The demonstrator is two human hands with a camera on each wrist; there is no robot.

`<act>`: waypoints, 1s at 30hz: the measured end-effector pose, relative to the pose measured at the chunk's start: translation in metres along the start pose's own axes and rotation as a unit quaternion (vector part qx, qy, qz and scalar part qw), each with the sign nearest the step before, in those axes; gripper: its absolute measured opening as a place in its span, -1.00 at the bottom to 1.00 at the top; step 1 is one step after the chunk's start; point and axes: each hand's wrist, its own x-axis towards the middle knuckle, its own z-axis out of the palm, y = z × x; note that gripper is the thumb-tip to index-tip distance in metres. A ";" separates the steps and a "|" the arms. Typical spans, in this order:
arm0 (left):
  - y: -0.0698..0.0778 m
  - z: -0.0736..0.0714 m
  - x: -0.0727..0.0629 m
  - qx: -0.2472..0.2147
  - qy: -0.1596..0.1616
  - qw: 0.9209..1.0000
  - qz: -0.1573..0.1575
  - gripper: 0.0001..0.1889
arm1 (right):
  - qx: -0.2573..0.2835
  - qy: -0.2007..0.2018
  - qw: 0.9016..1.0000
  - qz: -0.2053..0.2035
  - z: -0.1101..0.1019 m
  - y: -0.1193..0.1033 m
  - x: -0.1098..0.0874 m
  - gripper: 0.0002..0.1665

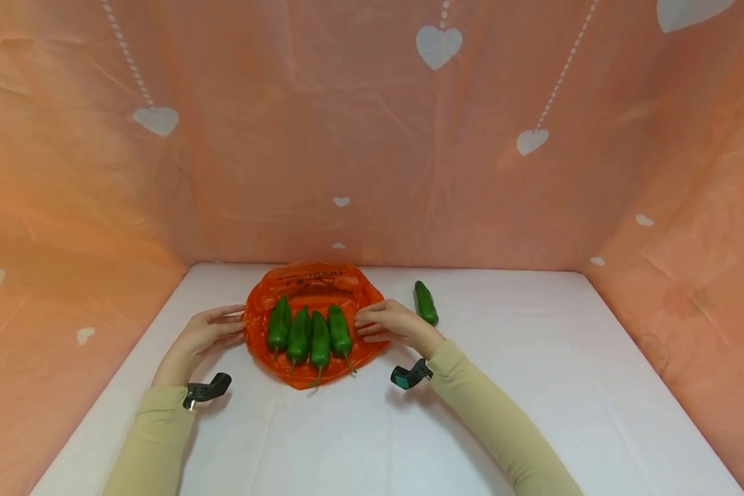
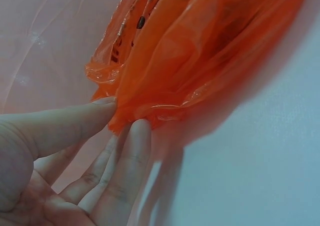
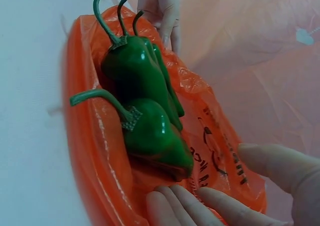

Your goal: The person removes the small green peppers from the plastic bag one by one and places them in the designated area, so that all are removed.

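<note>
Keep the translucent orange plastic bag point(image 1: 315, 275) spread wide on the white cloth-covered surface point(image 1: 359, 441), around the four glossy dark-green tapered peppers point(image 1: 319, 341) lying side by side within its mouth, stems toward the near rim. With the left hand point(image 1: 206, 337), at the left edge, hold the crinkled film lightly — thumb and fingers pinching a fold of the rim in the left wrist view. Probably best not to tug hard there, for fear of tearing the thin film or rolling the row over. With the right hand point(image 1: 403, 322), at the right edge just beside the rightmost pepper, leave the fingers released and nearly straight, thumb spread well away from them, seemingly grasping nothing; cannot tell about faint contact with the film at the tips. For an even pull, match both sides in height and work slowly, without crushing the rim inward onto the peppers. Watch the curved green stems point(image 3: 102, 104) reaching out over the near rim — likely to snag or poke through the film. Allow also for the single dark-green pepper point(image 1: 426, 303) outside the bag, right of it and on the far side of the right wrist; move gently there to avoid nudging it.
</note>
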 end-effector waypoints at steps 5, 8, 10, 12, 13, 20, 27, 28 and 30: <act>0.003 0.000 0.000 0.005 -0.002 1.000 0.003 -0.37 | -0.003 0.012 1.000 0.004 0.002 -0.001 0.003 -0.55; 0.003 0.000 0.000 0.003 -0.004 1.000 0.003 -0.37 | -0.002 0.010 1.000 0.006 0.004 0.000 0.006 -0.56; 0.003 0.000 0.000 -0.003 -0.005 1.000 0.001 -0.37 | -0.005 0.005 1.000 0.005 0.005 0.001 0.007 -0.57; 0.003 0.000 -0.001 -0.006 -0.006 1.000 0.001 -0.36 | -0.010 0.002 1.000 0.004 0.006 0.001 0.008 -0.57; 0.003 0.000 0.000 -0.006 -0.006 1.000 0.001 -0.36 | -0.012 0.002 1.000 0.004 0.006 0.001 0.009 -0.58; 0.004 0.002 0.000 0.001 -0.004 1.000 -0.005 -0.36 | -0.015 0.011 1.000 0.011 0.011 0.000 0.013 -0.60; 0.004 0.002 -0.002 0.015 -0.001 1.000 -0.006 -0.37 | -0.019 0.027 0.999 0.013 0.019 -0.001 0.016 -0.62; 0.004 0.003 -0.002 0.015 0.002 1.000 -0.007 -0.38 | -0.020 0.030 0.999 0.013 0.020 -0.001 0.017 -0.62; 0.004 0.003 -0.002 0.017 0.004 1.000 -0.008 -0.37 | -0.023 0.038 0.999 0.016 0.022 0.000 0.019 -0.62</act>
